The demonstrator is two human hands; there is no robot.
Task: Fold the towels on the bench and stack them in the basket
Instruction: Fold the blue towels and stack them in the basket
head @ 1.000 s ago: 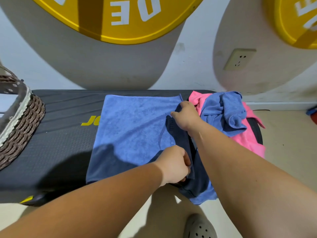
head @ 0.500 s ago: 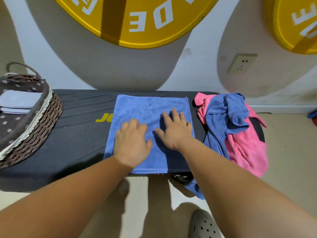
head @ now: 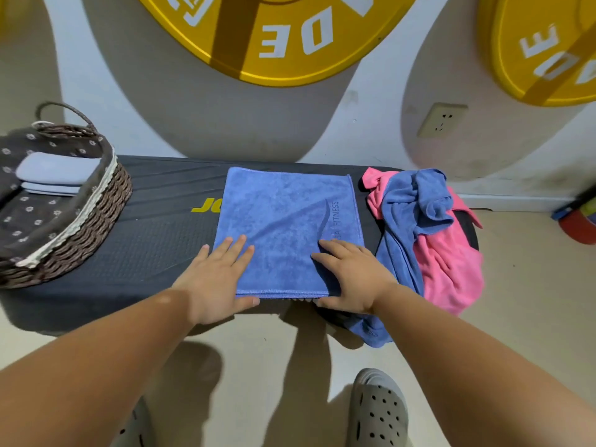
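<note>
One blue towel (head: pixel 283 227) was held flat on the bench (head: pixel 154 240), folded to a rough square at the middle of the seat; it was pressed down by both hands; the left hand (head: pixel 216 279) was laid open on its near left corner, fingers straight and slightly spread, with the heel of the palm resting past the towel's edge; the right hand (head: pixel 351 279) was laid open on its near right corner, fingers straight and angled towards the left; nothing was gripped by either hand. Printed lettering was seen along the towel's right side, just beyond the right fingertips. Just to the right, a crumpled towel (head: pixel 412 201) in blue was heaped on a pink towel (head: pixel 448 262), and both were draped over the bench's near edge. At the left end a wicker basket (head: pixel 80 233) with a dark flowered lining was set, and pale folded towels (head: pixel 54 171) were stacked inside it. A grey shoe (head: pixel 377 411) was seen on the floor below; a socket (head: pixel 442 119) and yellow discs (head: pixel 277 37) were fixed on the wall behind.
</note>
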